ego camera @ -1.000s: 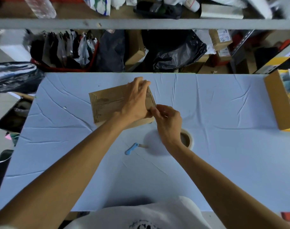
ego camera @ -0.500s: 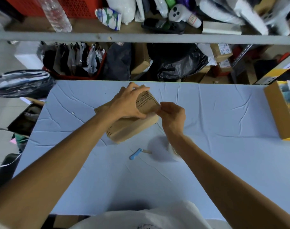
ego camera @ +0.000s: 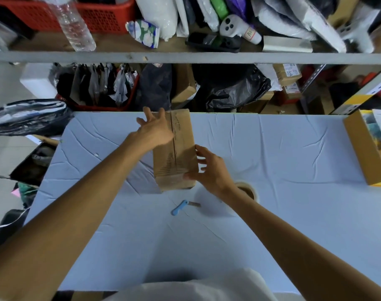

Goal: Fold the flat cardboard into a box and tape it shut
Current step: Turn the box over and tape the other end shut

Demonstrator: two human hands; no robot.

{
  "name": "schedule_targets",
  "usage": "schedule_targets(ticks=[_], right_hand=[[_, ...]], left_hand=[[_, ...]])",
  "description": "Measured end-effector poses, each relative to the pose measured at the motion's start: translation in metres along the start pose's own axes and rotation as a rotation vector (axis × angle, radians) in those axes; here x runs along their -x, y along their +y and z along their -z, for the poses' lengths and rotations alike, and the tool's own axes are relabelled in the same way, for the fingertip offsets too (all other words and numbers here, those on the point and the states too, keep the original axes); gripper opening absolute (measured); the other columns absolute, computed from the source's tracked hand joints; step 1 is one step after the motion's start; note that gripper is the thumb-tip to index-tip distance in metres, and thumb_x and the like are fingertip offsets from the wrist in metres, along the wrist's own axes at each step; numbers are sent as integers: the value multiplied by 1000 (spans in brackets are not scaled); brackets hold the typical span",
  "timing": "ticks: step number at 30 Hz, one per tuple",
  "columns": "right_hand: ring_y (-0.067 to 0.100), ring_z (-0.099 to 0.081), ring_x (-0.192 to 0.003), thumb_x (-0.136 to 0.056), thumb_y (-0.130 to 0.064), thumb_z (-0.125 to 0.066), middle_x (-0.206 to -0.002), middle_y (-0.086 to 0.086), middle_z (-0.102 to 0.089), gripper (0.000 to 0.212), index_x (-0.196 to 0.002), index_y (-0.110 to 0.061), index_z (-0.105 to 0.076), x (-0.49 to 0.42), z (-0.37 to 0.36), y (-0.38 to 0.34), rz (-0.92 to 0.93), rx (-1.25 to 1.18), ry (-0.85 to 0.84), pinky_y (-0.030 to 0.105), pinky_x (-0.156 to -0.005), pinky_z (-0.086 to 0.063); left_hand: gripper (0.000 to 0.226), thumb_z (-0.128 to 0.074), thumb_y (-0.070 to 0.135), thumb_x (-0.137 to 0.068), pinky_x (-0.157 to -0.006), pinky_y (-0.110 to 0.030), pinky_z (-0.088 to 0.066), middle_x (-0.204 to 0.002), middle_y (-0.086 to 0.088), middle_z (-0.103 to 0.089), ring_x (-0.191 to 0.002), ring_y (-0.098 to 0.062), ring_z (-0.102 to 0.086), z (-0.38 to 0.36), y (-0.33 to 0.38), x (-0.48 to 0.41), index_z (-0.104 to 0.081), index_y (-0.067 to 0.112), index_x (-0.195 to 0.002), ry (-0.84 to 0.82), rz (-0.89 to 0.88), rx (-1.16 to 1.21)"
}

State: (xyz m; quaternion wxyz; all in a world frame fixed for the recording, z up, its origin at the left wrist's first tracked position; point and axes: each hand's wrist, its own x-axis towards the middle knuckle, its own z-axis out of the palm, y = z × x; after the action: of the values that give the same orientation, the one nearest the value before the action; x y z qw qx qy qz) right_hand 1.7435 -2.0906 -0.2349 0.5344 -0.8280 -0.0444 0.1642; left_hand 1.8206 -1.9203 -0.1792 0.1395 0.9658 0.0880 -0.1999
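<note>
Blue-covered table, cluttered shelves beyond. Cardboard box: centre, seam running 12 to 6. Left hand: fingers splayed on top, 11 o'clock. Right hand: fingers apart, touching 5 o'clock corner. Tape roll: 4 o'clock. Advice: square flaps flush before taping.

Both arms reach forward, left hand and right hand spread-fingered.

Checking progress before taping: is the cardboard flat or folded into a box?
Folded: the box shows a top face with a centre seam and a near end wall. Taped, cannot tell.
</note>
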Motion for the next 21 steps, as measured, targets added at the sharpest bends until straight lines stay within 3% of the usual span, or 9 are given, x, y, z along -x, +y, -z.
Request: schedule_targets(ticks=[2, 4, 7, 9, 11, 13, 15, 16, 21], right_hand=[[-1, -62, -94, -66, 0, -82, -107, -14, -60, 79, -136, -16, -49, -5, 11, 2, 6, -67, -64, 23, -82, -56], [-5, -63, -93, -67, 9, -78, -110, -12, -62, 79, -137, -15, -48, -11, 23, 2, 28, -65, -145, 15, -77, -54], [2, -61, -94, -67, 11, -77, -115, -7, -61, 80, -137, -15, -49, -20, 39, 0, 29, 24, -229, 9, -75, -51], [8, -62, -88, -65, 5, -81, -113, -3, -63, 75, -132, -16, -54, -22, 43, 1, 7, 63, -141, 7, -68, -49], [17, -62, -95, -66, -9, -85, -116, 2, -61, 72, -131, -14, -53, -20, 42, 3, -62, 41, 1, 14, -72, -51], [20, -60, -106, -71, -20, -83, -128, 0, -53, 78, -138, -15, -43, -17, 37, 4, -87, 14, 13, 24, -82, -51], [17, -55, -112, -71, -23, -83, -135, -4, -44, 89, -144, -16, -33, -14, 31, 2, -82, -47, -15, 34, -90, -53], [17, -54, -114, -70, -21, -84, -134, -4, -45, 90, -144, -16, -32, -15, 29, 0, -71, -69, -8, 39, -93, -52], [22, -59, -111, -78, -18, -78, -126, 7, -59, 68, -137, -10, -45, -19, 32, 0, -35, 32, -5, 33, -94, -50]], left_hand=[[105, -51, -6, -75, -112, -63, -2, -154, 2, 30, -138, -36, 32, 13, -14, 4, 9, 43, -146, -112, -248, -188], [120, -67, -2, -69, -111, -60, 4, -154, 9, 30, -134, -27, 39, 15, -20, 7, 13, 51, -142, -192, -523, -443], [131, -86, 20, -58, -116, -54, -1, -158, 8, 16, -142, -25, 26, 1, -16, 8, 8, 46, -145, -228, -695, -570], [126, -89, 31, -54, -117, -45, -9, -160, 6, -4, -147, -21, 5, -4, -14, 5, -6, 39, -148, -197, -740, -473], [117, -87, 43, -50, -115, -42, -20, -154, 4, -24, -142, -19, -20, -1, -16, 2, -20, 34, -146, -101, -733, -435], [106, -81, 55, -47, -99, -45, -39, -135, 3, -37, -125, -21, -38, 0, -18, 3, -29, 33, -137, 2, -687, -454], [99, -78, 60, -47, -71, -34, -37, -120, 0, -36, -109, -24, -44, -7, -16, 10, -31, 28, -128, 59, -645, -416], [99, -78, 60, -48, -66, -31, -32, -118, -3, -34, -106, -26, -45, -12, -15, 13, -30, 24, -127, 81, -615, -392], [104, -74, 69, -54, -88, -47, -40, -123, -15, -32, -107, -36, -43, -27, -3, 22, -28, 11, -127, 89, -359, -290]])
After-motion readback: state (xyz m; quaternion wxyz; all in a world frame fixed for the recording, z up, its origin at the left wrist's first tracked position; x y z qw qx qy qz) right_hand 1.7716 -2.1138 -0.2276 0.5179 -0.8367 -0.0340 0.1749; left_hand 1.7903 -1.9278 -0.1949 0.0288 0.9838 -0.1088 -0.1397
